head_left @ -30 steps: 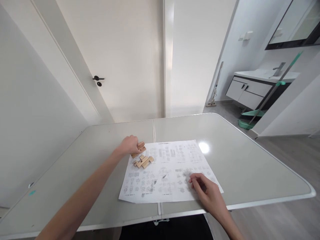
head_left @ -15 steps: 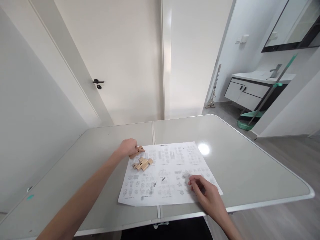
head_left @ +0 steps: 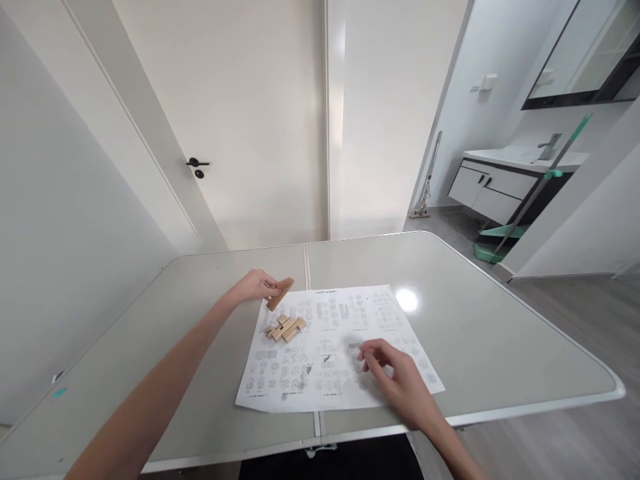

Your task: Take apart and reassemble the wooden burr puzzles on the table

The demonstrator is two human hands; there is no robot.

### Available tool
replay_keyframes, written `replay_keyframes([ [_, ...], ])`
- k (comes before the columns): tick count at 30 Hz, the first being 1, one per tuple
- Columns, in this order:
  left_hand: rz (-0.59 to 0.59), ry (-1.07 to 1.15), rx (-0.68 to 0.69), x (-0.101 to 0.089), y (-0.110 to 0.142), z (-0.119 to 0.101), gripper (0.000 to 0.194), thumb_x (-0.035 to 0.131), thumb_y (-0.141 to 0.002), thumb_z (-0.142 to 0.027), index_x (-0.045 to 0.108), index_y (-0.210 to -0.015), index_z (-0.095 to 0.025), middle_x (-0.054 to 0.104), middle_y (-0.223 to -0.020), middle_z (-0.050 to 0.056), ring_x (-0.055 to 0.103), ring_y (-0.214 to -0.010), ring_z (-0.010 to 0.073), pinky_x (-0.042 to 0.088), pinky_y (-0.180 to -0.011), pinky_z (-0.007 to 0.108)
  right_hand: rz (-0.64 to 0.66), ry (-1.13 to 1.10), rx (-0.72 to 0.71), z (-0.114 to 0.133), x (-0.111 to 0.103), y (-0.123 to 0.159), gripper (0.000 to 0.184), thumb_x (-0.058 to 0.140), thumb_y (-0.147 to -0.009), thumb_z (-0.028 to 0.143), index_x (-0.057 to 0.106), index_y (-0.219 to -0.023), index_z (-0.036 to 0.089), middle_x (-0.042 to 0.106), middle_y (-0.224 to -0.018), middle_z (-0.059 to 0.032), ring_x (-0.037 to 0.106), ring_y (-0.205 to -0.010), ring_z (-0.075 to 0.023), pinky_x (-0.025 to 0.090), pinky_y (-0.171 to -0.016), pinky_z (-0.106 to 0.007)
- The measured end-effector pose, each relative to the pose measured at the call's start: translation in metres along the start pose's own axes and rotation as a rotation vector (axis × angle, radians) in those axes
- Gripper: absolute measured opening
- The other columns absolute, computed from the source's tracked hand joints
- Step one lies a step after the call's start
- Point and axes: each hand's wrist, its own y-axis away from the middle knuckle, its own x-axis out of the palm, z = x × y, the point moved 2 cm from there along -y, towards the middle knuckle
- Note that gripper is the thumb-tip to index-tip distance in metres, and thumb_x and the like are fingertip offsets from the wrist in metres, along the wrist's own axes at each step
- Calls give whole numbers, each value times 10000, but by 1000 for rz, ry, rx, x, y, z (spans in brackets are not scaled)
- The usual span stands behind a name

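Observation:
My left hand (head_left: 257, 285) pinches a flat brown wooden piece (head_left: 281, 294) by its side, tilted above the upper left corner of a white printed sheet (head_left: 345, 393). Just below that, a small group of light wooden blocks (head_left: 286, 329) lies on the paper, some of them touching. Over the right half of the sheet hovers my right hand (head_left: 397, 380), its fingers curled and the thumb drawn in to the forefinger. Nothing shows between those fingertips. Rows of small grey diagrams cover the paper, too faint to read.
The sheet lies across the seam of a grey folding table (head_left: 480, 320) with a pale metal rim. A white door (head_left: 250, 120) stands behind it. Off to the right are a washbasin cabinet (head_left: 493, 187), a mop (head_left: 431, 177) and a green dustpan (head_left: 487, 253).
My left hand has lifted the brown wooden piece, which now shows more fully. My right hand has shifted left and slightly away from me over the sheet. The light blocks have stayed put.

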Motion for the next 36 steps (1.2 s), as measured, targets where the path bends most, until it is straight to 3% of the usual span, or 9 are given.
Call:
replay_keyframes([
  [4,171,330,93,6,3,-31,402,654,-821,-567,828,-939,-225,795,-974,21,732,-934,230,548,-783,279,0,-102,-108,23,18,-43,324,507,-1018,514,596,-1172,243,689,-1155,-111,722,-809,-215,550,-616,-309],
  [8,318,587,110,35,7,-64,348,764,-746,-541,817,-843,-210,787,-884,30,737,-927,248,552,-810,296,-90,-104,-163,31,30,-89,474,569,-978,530,528,-1364,258,609,-1273,-118,695,-819,-193,578,-666,-336],
  [11,364,549,111,59,9,-79,308,750,-754,-507,784,-765,-201,761,-798,33,733,-870,238,530,-733,277,-44,13,-196,25,33,-110,319,608,-952,527,693,-1059,238,651,-1053,-69,636,-759,-181,546,-693,-336],
  [14,338,474,83,74,10,-84,291,706,-771,-485,769,-746,-202,756,-797,35,723,-824,224,495,-660,264,-13,-4,-185,15,29,-116,365,648,-912,570,677,-792,227,622,-806,-17,546,-643,-163,481,-622,-310],
  [18,249,313,64,82,11,-89,248,695,-732,-430,762,-698,-193,704,-688,17,624,-634,173,389,-543,268,45,-212,-90,1,18,-116,422,677,-866,638,702,-870,217,609,-741,5,487,-585,-141,407,-566,-282],
  [22,159,190,41,92,16,-99,146,708,-689,-341,734,-609,-223,558,-551,-9,468,-505,146,251,-507,303,-46,-442,24,-16,7,-122,478,737,-808,666,710,-899,197,506,-602,49,425,-554,-131,349,-546,-271],
  [28,32,37,29,108,20,-127,291,685,-763,-283,617,-482,-248,336,-483,-5,471,-483,177,213,-542,328,-114,-591,89,-34,7,-128,480,759,-801,654,697,-886,185,495,-571,61,398,-526,-114,293,-515,-265],
  [33,-9,-6,59,109,28,-136,366,613,-872,-443,690,-582,-233,485,-523,29,545,-539,192,274,-543,323,-89,-619,93,-37,11,-124,449,787,-797,621,698,-854,184,502,-572,51,383,-532,-111,274,-510,-265],
  [36,-23,45,155,107,37,-129,394,544,-931,-498,751,-743,-221,649,-679,43,625,-654,196,345,-579,299,-105,-642,100,-40,12,-124,431,798,-794,610,694,-832,194,492,-572,51,370,-526,-108,264,-501,-266],
])
